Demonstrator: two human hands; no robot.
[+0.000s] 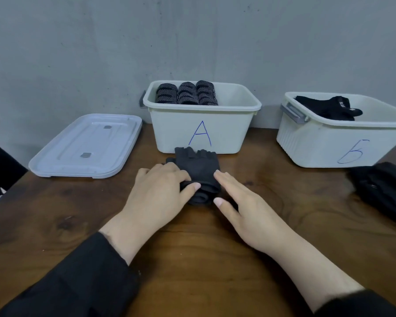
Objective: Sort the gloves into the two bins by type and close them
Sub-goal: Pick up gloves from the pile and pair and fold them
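Together, hands (192, 197) on half-rolled glove (198, 172), fingers extended

One head-worn camera looks forward and down, close over the table (192, 259).

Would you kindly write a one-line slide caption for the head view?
Both hands roll a dark glove on the table before open bin A.

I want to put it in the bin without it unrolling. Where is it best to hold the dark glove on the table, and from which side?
Probably grip the dark glove across its rolled near end, from above, thumb on one side and fingers on the other. The roll lies crosswise between the left hand and right hand; its flat fingered end points at bin A.
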